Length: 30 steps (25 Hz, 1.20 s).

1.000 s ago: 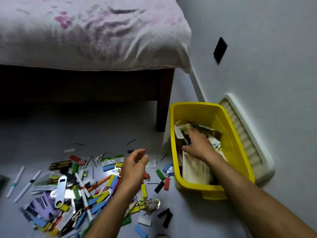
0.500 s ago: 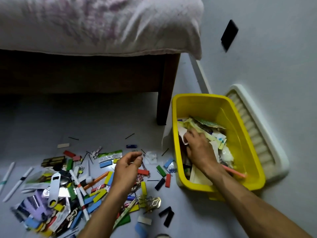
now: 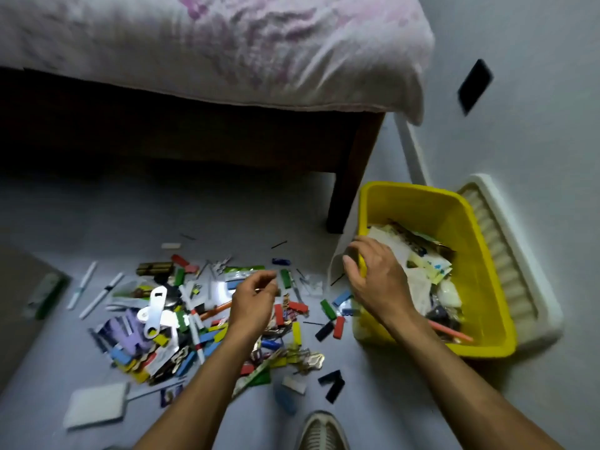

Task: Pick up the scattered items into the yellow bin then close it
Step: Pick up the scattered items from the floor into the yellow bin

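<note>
Yellow bin (image 3: 480,254) on grey floor (image 3: 97,222) beside bed (image 3: 227,43); right hand (image 3: 376,280) grips rim, left hand (image 3: 256,297) loosely curled.

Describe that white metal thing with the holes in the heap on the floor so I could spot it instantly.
Start at the bed and look down to the colourful heap of scattered items on the floor, left of the yellow bin. On the heap's left side lies a flat white bottle opener. It is larger than the small coloured blocks around it, glossy white, with cut-out holes.
</note>
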{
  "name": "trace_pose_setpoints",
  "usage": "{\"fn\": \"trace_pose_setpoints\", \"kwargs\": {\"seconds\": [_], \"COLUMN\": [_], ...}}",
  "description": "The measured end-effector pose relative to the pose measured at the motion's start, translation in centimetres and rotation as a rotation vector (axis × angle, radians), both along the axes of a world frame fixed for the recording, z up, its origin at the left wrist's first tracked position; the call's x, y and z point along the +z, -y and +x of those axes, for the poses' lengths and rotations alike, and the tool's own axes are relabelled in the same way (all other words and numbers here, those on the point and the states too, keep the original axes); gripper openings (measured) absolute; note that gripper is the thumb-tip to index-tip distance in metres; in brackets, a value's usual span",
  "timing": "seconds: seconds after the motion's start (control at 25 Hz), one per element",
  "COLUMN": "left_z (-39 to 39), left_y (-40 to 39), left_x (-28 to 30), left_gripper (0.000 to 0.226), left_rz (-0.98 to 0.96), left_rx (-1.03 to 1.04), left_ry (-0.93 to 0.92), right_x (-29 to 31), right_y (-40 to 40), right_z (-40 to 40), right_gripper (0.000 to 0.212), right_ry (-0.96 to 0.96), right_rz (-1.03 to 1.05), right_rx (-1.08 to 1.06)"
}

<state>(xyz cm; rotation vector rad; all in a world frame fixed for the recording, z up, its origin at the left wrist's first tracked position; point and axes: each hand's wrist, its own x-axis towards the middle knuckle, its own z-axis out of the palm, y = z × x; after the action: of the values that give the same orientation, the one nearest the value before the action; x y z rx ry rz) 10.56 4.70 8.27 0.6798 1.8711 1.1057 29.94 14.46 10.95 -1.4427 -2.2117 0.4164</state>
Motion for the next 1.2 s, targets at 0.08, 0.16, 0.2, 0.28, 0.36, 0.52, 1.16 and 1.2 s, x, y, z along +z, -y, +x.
{"fn": "trace_pose_setpoints", "kwargs": {"seconds": [0.08,0.16,0.2,0.28,0.36,0.52,1.16,1.2], "left_z": [-1.8,-4.1,-5.9,-9.7,-13.6,-19.7,-26.0,-25.9], "left_y": [1.5,2.7,3.7,5.9,8.5,11.3,12.8,13.1], "left_x": [-0.1,-1.5,-2.5,-4.8,-7.2,-11.2,-14.2,-14.1], "left_gripper": [0.015,0.016,0.015,0.013,0.012,0.036,0.009,0.016], "left_rz": [0.003,-0.03,-0.064,-0.163,-0.309,-0.569,-0.153,-0.096], "left_rx": [0.058,0.106,0.151,0.26,0.4,0.533,0.666,0.685], "left_ry": [-0.022,0.0,0.003,-0.021,-0.095,-0.29,0.388,0.468], "right_x": [0.1,-0.9,-1.8,-4.0,-6.9,-12.0,-19.2,-19.3], "right_y": [2.2,4.4,5.4,6.9,8.1,8.8,7.9,7.8], "right_z": [-5.3,-9.8,-12.2,-15.8,-18.4,-21.7,-34.5,-34.3], "right_gripper": [0.033,0.032,0.03,0.023,0.021,0.021,0.036,0.028], "right_ry": [0.011,0.034,0.04,0.094,0.173,0.216,0.538,0.524], "right_rz": [0.017,-0.047,-0.102,-0.218,-0.319,-0.462,0.064,0.08], "right_rx": [0.162,0.302,0.37,0.487,0.57,0.631,0.937,0.891]}}
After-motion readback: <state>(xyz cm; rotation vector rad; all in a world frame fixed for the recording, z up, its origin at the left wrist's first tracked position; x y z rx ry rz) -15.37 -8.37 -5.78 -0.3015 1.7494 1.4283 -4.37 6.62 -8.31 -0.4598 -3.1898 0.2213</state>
